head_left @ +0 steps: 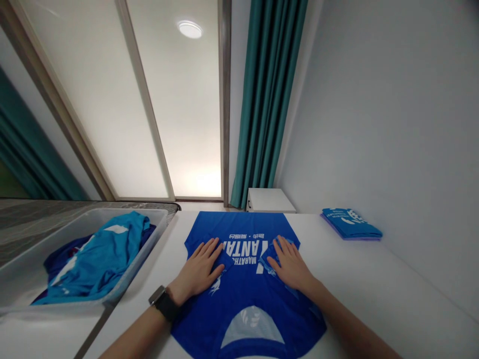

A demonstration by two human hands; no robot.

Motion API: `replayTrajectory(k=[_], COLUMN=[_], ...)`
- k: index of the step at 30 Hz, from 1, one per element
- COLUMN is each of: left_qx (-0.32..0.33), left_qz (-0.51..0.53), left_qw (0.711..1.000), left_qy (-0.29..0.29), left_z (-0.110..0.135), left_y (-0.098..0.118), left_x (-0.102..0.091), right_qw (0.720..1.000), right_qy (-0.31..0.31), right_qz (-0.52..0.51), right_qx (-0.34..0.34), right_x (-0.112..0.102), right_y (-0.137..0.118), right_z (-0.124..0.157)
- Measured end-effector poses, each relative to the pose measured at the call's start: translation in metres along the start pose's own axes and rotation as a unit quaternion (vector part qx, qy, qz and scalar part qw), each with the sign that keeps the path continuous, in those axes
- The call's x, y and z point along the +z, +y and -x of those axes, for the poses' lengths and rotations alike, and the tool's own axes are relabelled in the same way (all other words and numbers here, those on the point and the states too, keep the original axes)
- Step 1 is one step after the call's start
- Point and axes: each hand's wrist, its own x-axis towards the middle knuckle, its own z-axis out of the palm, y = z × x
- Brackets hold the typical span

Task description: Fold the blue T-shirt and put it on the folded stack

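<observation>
**Head view: two hands flat on a shirt.** I am looking down on a white surface (374, 284). A blue printed shirt (245, 304) is lying spread at its middle, directly in front of me, with the lettering reading upside down to me. To the left, a clear bin (26, 264) is holding crumpled blue garments (101, 257). At the far right, by the wall, a folded stack (350, 224) is sitting well apart from the shirt.

The left hand (198, 269) and the right hand (290, 267) are both resting palm down on the shirt. Each is pressing on a sleeve flap turned inward, the left sleeve flap (225, 260) and the right sleeve flap (268, 258). The fingers are spread and released, pinching nothing. A dark watch (162, 301) is sitting on the left wrist, just at the shirt's edge.

**Risks, as I am judging them:**
- The flaps are being held by pressure alone, so easing either palm may let a sleeve spring back open.
- The fabric appears slick and the surface smooth, so a sideways push may be dragging the whole shirt askew or rucking it under the palms.
- The two flaps are not looking quite matched, so any crease set here may be coming out lopsided.
- The watch may be snagging the cloth beside it.
</observation>
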Motion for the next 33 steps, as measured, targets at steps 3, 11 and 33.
replayTrajectory(k=[3,11,33], left_qx=[-0.005,-0.01,-0.004], left_qz=[0.002,-0.011,-0.009], left_qw=[1.0,1.0,1.0], left_qy=[0.005,0.001,-0.01], left_z=[0.002,0.003,0.025], left_y=[0.001,0.005,0.019], left_x=[0.006,0.002,-0.006], right_qw=[1.0,1.0,1.0], right_qy=[0.012,0.017,0.019], right_qz=[-0.004,0.002,-0.002], right_qx=[-0.005,-0.006,-0.009], right_x=[0.007,0.006,0.001], right_y=[0.001,-0.001,-0.002], right_z=[-0.002,0.002,0.032])
